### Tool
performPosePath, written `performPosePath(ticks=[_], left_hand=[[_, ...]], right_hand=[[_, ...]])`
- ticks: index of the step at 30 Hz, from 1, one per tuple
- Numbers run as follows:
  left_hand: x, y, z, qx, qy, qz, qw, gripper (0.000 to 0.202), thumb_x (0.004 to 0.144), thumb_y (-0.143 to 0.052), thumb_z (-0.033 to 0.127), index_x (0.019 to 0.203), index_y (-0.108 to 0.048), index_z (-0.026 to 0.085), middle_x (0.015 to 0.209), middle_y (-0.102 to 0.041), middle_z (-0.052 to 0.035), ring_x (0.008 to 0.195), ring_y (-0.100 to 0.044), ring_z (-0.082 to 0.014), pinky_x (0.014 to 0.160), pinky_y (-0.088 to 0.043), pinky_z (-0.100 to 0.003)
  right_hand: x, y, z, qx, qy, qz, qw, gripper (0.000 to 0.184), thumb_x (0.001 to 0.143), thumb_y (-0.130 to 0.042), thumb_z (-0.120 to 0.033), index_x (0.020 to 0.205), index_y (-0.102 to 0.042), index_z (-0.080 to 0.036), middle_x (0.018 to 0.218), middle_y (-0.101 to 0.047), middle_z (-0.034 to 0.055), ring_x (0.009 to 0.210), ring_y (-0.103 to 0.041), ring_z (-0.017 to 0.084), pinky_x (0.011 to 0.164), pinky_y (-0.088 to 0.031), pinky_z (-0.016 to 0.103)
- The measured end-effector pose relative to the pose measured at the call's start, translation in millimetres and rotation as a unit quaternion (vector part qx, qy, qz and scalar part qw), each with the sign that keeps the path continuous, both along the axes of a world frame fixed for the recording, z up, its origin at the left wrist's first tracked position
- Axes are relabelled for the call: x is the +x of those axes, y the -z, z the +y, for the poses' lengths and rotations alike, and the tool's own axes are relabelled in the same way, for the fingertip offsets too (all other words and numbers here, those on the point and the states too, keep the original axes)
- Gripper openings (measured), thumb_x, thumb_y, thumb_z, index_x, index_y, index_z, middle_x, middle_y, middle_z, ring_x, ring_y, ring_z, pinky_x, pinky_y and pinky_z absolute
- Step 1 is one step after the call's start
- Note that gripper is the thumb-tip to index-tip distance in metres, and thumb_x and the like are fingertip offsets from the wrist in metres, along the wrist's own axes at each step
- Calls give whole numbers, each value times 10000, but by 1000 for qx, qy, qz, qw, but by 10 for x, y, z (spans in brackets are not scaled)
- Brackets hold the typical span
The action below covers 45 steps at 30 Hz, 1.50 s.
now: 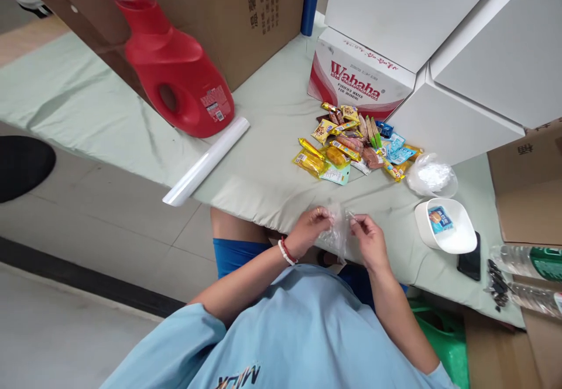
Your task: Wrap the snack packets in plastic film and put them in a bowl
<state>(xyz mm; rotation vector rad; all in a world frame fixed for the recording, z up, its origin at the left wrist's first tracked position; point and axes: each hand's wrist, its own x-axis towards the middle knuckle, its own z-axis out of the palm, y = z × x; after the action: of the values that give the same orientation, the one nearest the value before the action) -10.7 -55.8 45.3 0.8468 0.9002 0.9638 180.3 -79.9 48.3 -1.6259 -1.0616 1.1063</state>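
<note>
At the table's front edge, my left hand pinches one side of a clear plastic bag. My right hand is closed, thumb against fingers, at the bag's other side near its top. The bag hangs between both hands, see-through and creased; I cannot make out anything inside it. Beyond my hands lies a pile of wrapped snacks in yellow, blue, brown and green packaging. To the right of the pile rests a bundle of thin clear plastic. A white bowl holding a blue packet stands nearer my right hand.
A Wahaha carton and white boxes stand behind the snacks. To the left are a red detergent bottle and a white roll. A dark phone and plastic bottles lie at right.
</note>
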Motion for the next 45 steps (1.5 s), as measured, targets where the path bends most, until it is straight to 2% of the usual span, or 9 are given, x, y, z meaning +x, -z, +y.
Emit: performPosePath(ticks=[8, 17, 21, 24, 27, 30, 33, 38, 45], left_hand=[[-546, 113, 454, -90, -66, 4, 994, 364, 683, -854, 402, 780, -582, 181, 686, -605, 44, 632, -613, -105, 620, -509, -236], [-449, 319, 593, -28, -11, 83, 996, 275, 737, -813, 364, 749, -606, 184, 565, -603, 45, 495, -567, -107, 502, -415, -230], [-453, 351, 568, -10, -14, 90, 996, 264, 731, -810, 358, 746, -606, 191, 551, -597, 51, 483, -547, -104, 506, -410, -232], [-445, 365, 539, 12, -11, 105, 994, 222, 755, -766, 356, 754, -614, 195, 576, -595, 51, 496, -547, -105, 536, -428, -240], [-389, 376, 513, 18, -29, 128, 991, 182, 772, -721, 344, 763, -609, 201, 604, -582, 52, 513, -539, -109, 559, -439, -249], [-347, 385, 491, 21, -57, 150, 987, 149, 778, -695, 324, 763, -605, 206, 629, -580, 48, 568, -551, -121, 591, -453, -252], [-395, 398, 485, 21, -56, 153, 986, 134, 772, -694, 314, 761, -615, 206, 654, -606, 37, 606, -585, -133, 616, -470, -259], [-570, 399, 593, 21, -48, 158, 986, 134, 759, -715, 308, 769, -630, 204, 634, -631, 29, 593, -590, -137, 617, -456, -263], [-450, 283, 832, 60, -27, 185, 981, 45, 786, -653, 196, 773, -611, 208, 685, -636, 35, 637, -628, -145, 682, -478, -275]], right_hand=[[717, -134, 93, -15, 104, 18, 994, 515, 609, -915, -579, 880, -712, -191, 720, -665, 9, 630, -594, 138, 547, -482, 248], [1242, 61, 76, -29, 54, -182, 981, 482, 689, -808, -621, 879, -736, -185, 725, -692, 40, 658, -586, 183, 615, -459, 309], [1179, -157, 69, 54, 71, -327, 941, 391, 805, -720, -558, 934, -743, -189, 895, -706, 81, 732, -599, 198, 701, -483, 346], [781, -369, 51, 173, 86, -378, 905, 303, 931, -637, -475, 995, -742, -199, 960, -682, 87, 721, -556, 178, 730, -484, 339], [236, -342, 113, 170, -89, -316, 929, 322, 910, -695, -459, 1133, -738, -230, 1121, -687, 95, 683, -550, 156, 679, -496, 318], [-106, -110, 231, 135, -208, -255, 935, 296, 895, -699, -423, 1123, -758, -243, 1054, -718, 78, 718, -596, 173, 703, -517, 327], [-50, 55, 284, 131, -155, -178, 963, 205, 918, -673, -407, 955, -774, -232, 911, -715, 55, 766, -616, 181, 717, -514, 323], [613, -11, 160, 113, 26, 8, 993, 282, 730, -864, -432, 871, -735, -224, 848, -671, 22, 708, -577, 158, 583, -489, 283], [1244, -14, -221, 114, 46, -22, 992, 277, 674, -914, -392, 804, -733, -228, 967, -709, 52, 933, -649, 233, 747, -569, 369]])
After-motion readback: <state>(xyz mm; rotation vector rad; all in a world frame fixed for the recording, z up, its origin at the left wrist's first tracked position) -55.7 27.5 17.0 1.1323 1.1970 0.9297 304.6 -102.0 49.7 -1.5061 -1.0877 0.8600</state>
